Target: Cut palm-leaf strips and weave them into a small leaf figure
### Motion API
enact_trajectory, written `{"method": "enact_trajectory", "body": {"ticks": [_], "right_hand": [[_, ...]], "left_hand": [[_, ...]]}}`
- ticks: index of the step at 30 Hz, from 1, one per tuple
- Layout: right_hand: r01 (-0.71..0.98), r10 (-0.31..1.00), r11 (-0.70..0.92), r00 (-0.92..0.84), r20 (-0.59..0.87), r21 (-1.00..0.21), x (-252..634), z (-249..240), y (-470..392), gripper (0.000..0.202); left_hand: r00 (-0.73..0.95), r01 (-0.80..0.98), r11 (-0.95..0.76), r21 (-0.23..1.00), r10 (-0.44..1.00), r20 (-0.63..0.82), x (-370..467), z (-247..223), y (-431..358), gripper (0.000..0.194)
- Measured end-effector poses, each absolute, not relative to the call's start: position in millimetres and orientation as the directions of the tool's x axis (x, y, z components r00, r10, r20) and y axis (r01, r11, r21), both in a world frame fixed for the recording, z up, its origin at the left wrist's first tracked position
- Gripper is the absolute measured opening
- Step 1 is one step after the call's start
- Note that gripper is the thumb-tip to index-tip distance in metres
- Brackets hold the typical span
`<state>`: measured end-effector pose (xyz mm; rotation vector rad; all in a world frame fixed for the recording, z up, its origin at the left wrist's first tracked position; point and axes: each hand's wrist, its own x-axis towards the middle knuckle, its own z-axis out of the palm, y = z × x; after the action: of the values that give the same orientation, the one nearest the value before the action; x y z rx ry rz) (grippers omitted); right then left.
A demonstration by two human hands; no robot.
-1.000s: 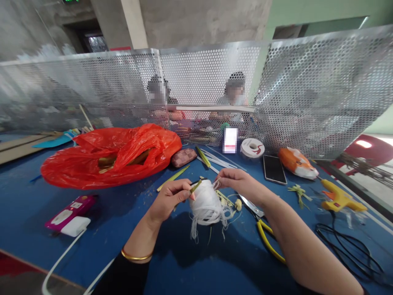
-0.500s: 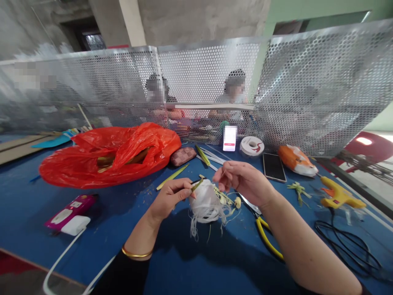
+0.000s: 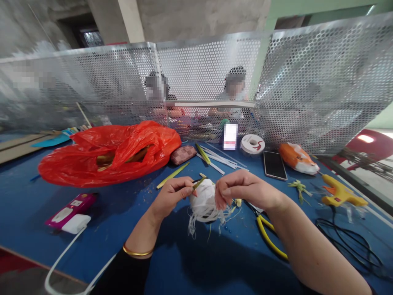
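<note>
My left hand [image 3: 172, 196] is closed, pinching a narrow green leaf strip [image 3: 199, 182] between thumb and fingers. Just behind that strip stands a bundle of white thread [image 3: 205, 196], with loose ends trailing over its front. My right hand [image 3: 239, 189] hangs at the bundle's right side, its fingers drawn together and pointing down. Whatever may be between those fingertips is too small to see. Partly covered by the right hand and forearm lie yellow-handled scissors [image 3: 266, 237]. A pale yellow scrap [image 3: 238, 202] shows beside the right fingers.
A red plastic bag [image 3: 147, 135] with dry leaves fills the left. Behind are a checked pouch [image 3: 183, 155], white strips [image 3: 222, 157], a ribbon spool [image 3: 252, 143] and a phone [image 3: 275, 165]. A yellow glue gun [image 3: 342, 192] with cord lies right. People sit beyond the perforated metal screen [image 3: 208, 69].
My right hand has come down from above to the right side of the thread bundle, its fingers now pointing downward. My left hand keeps its hold on the leaf strip, nearly still.
</note>
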<state>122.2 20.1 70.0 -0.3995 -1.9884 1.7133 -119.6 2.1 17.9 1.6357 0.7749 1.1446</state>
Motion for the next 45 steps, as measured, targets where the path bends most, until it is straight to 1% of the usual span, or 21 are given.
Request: {"method": "enact_trajectory", "body": {"ticks": [4, 8, 12, 14, 16, 18, 20, 23, 25, 26, 27, 28, 29, 30, 31, 32, 35, 37, 40, 42, 45], "right_hand": [[0.008, 0.479, 0.212, -0.873, 0.096, -0.977, 122, 77, 17, 0.023], [0.055, 0.475, 0.24, -0.877, 0.068, -0.969, 124, 79, 18, 0.024], [0.029, 0.475, 0.197, -0.877, 0.069, -0.98, 132, 77, 23, 0.022], [-0.027, 0.529, 0.179, -0.84, 0.119, -0.984, 137, 76, 25, 0.021], [-0.103, 0.632, 0.147, -0.755, 0.173, -0.984, 139, 76, 27, 0.021], [-0.18, 0.742, 0.08, -0.646, 0.179, -0.98, 139, 75, 29, 0.021], [-0.226, 0.833, 0.022, -0.535, 0.143, -0.974, 134, 71, 32, 0.021], [-0.229, 0.945, 0.001, -0.317, 0.075, -0.973, 127, 61, 42, 0.02], [-0.179, 0.992, 0.027, -0.118, 0.049, -0.983, 126, 52, 50, 0.023], [-0.114, 0.997, 0.08, -0.002, 0.081, -0.99, 126, 48, 55, 0.029], [-0.003, 0.979, 0.164, 0.119, 0.163, -0.986, 128, 45, 58, 0.036], [0.129, 0.944, 0.249, 0.191, 0.27, -0.96, 129, 44, 59, 0.041], [0.248, 0.909, 0.316, 0.199, 0.368, -0.916, 131, 44, 59, 0.042], [0.318, 0.891, 0.365, 0.153, 0.427, -0.875, 131, 45, 57, 0.035], [0.34, 0.896, 0.386, 0.082, 0.436, -0.857, 131, 48, 54, 0.024], [0.345, 0.908, 0.396, -0.01, 0.418, -0.851, 129, 52, 48, 0.019], [0.368, 0.879, 0.468, -0.29, 0.379, -0.804, 117, 63, 30, 0.014], [0.393, 0.844, 0.512, -0.395, 0.363, -0.764, 108, 65, 20, 0.013], [0.444, 0.836, 0.518, -0.443, 0.324, -0.731, 96, 59, 17, 0.012], [0.468, 0.848, 0.497, -0.439, 0.295, -0.731, 92, 52, 19, 0.009], [0.487, 0.867, 0.472, -0.409, 0.285, -0.735, 90, 43, 26, 0.012]], "left_hand": [[0.362, -0.019, -0.332, 0.943, 0.877, 0.316, -118, 18, 2, 0.032], [0.351, -0.022, -0.328, 0.944, 0.882, 0.315, -118, 17, 3, 0.032], [0.335, -0.009, -0.305, 0.952, 0.897, 0.29, -120, 16, 4, 0.033], [0.326, 0.004, -0.297, 0.955, 0.903, 0.279, -121, 16, 4, 0.032], [0.318, 0.013, -0.29, 0.957, 0.908, 0.271, -121, 16, 4, 0.031], [0.316, 0.01, -0.277, 0.961, 0.913, 0.259, -121, 16, 3, 0.029], [0.303, -0.021, -0.242, 0.97, 0.923, 0.237, -121, 15, 4, 0.028], [0.233, -0.102, -0.158, 0.982, 0.956, 0.178, -120, 11, 5, 0.024], [0.17, -0.149, -0.115, 0.982, 0.975, 0.14, -120, 10, 6, 0.023], [0.143, -0.163, -0.099, 0.982, 0.982, 0.123, -120, 9, 7, 0.023], [0.116, -0.175, -0.084, 0.981, 0.988, 0.105, -119, 10, 7, 0.023], [0.09, -0.186, -0.07, 0.98, 0.992, 0.088, -119, 11, 7, 0.024], [0.065, -0.199, -0.057, 0.978, 0.995, 0.071, -118, 11, 8, 0.024], [0.041, -0.212, -0.046, 0.976, 0.998, 0.056, -118, 12, 8, 0.024], [0.018, -0.228, -0.034, 0.973, 0.999, 0.04, -118, 13, 8, 0.025], [-0.005, -0.245, -0.023, 0.969, 1.0, 0.022, -117, 14, 9, 0.026], [-0.078, -0.306, 0.009, 0.952, 0.996, -0.034, -117, 14, 10, 0.028], [-0.108, -0.345, 0.029, 0.938, 0.992, -0.07, -117, 13, 11, 0.029], [-0.107, -0.372, 0.056, 0.926, 0.989, -0.103, -118, 11, 13, 0.029], [-0.094, -0.381, 0.08, 0.921, 0.988, -0.125, -118, 9, 14, 0.029], [-0.053, -0.401, 0.151, 0.903, 0.981, -0.188, -119, 6, 14, 0.025]]}}
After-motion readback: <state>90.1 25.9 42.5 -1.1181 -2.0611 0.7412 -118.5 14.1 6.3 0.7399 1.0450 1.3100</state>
